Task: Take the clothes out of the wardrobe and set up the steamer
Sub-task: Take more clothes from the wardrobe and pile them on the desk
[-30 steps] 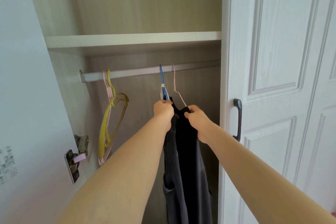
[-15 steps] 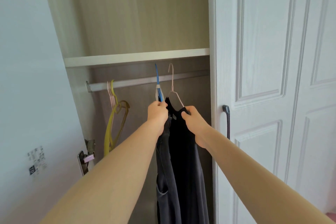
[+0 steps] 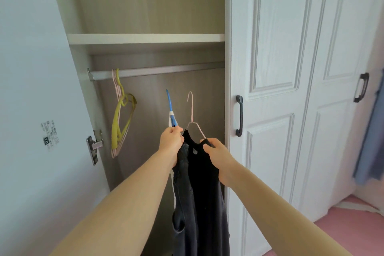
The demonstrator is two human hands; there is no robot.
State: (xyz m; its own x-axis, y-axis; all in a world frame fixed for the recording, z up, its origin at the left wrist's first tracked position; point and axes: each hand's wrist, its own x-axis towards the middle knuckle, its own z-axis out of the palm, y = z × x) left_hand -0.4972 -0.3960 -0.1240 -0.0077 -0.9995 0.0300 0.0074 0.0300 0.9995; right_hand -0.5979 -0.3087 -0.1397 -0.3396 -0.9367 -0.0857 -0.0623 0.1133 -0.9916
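nearest the camera, two bare forearms reach forward into the open wardrobe bay. left hand (image 3: 171, 140): fingers curled round the base of the blue hanger (image 3: 170, 110), which carries the dark grey garment (image 3: 181, 193). right hand (image 3: 218, 157): thumb and fingers pinching the shoulder of the black garment (image 3: 207, 193) where it sits on the pink wire hanger (image 3: 192, 114). both grasps look firm. the two garments hang side by side, touching, between the hands and below them.

beyond the hands, both hooks stand upright below the rail (image 3: 158, 71) and apart from it. finding: the clothes are off the rail but not yet carried clear of the wardrobe opening. a bunch of empty hangers (image 3: 121, 122), yellow and pink, is on the rail at its left end. no other garment shows on the visible stretch of rail. the shelf (image 3: 145, 38) above shows nothing on its visible edge.

outstanding: the garments must be taken away and set somewhere. no steamer is in view, so its set-up cannot be assessed and is judged not begun. a blue cloth (image 3: 372, 131) hangs at the far right, blurred.
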